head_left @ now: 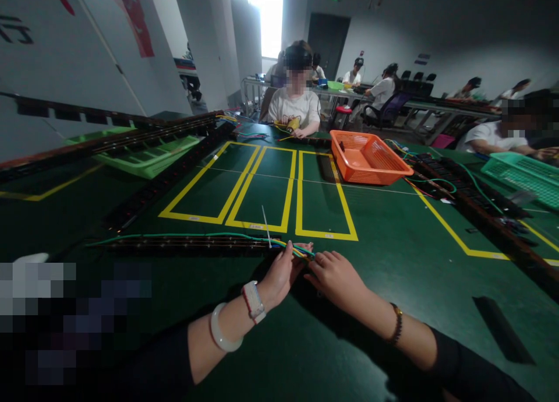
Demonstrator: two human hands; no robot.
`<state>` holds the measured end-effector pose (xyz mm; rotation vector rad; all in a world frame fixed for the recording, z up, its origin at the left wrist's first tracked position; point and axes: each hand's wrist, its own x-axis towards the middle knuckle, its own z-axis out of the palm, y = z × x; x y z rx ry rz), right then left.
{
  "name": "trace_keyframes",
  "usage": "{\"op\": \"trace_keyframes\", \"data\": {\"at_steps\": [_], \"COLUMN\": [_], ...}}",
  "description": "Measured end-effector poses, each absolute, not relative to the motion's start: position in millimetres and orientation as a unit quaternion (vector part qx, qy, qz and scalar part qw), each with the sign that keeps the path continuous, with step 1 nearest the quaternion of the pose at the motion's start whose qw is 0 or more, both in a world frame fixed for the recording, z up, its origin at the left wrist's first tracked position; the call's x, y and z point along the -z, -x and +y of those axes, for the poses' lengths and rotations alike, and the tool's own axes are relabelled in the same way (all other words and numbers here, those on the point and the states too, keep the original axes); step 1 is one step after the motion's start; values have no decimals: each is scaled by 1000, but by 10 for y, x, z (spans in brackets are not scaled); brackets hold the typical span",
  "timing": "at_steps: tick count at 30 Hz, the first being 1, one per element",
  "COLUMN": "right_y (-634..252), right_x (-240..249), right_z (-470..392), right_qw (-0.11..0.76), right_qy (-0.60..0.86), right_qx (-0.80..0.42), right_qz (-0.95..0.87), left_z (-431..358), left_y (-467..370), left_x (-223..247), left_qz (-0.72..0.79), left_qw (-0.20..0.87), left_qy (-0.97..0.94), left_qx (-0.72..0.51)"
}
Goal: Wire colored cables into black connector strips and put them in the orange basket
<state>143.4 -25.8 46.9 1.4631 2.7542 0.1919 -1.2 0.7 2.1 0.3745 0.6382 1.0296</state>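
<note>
A bundle of green, yellow and blue wires (279, 243) runs from the right end of a long dark strip (187, 246) lying across the table in front of me. My left hand (283, 274) is closed round this bundle, thumb on top. Just to its right, my right hand (334, 274) has its fingers bent round the free end of the wires; the fingertips are partly hidden. A white cable tie (266, 227) sticks up from the strip near my left hand, its tail pointing away. One green wire lies along the strip's length toward the left.
Yellow tape frames (262, 224) mark the green table. Beyond them stand an orange basket (371, 177) and, at left, a green basket (148, 163). Dark strips with wires (471, 198) lie at right, near a black flat piece (502, 329). A person (294, 108) sits opposite.
</note>
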Motion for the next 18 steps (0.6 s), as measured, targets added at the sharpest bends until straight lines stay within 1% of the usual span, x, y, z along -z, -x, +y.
{"op": "trace_keyframes", "data": {"at_steps": [3, 7, 10, 14, 18], "right_y": [-1384, -1363, -1419, -1522, -1555], "right_x": [-368, -448, -608, -774, -768], "right_z": [-278, -231, -165, 5, 313], "right_qw": [35, 50, 23, -26, -63], "right_qy": [-505, -543, -564, -561, -558], "right_qx": [-57, 10, 22, -28, -68], "right_qz": [860, 838, 825, 827, 825], "left_z": [8, 10, 10, -3, -21], "left_y": [-1, 1, 13, 20, 22], "left_x": [-15, -16, -29, -51, -64], "left_qz": [290, 293, 288, 292, 298], "left_qw": [803, 805, 809, 805, 803], "left_qy": [-187, -180, -170, -173, -177], "left_qx": [-485, -483, -483, -487, -485]}}
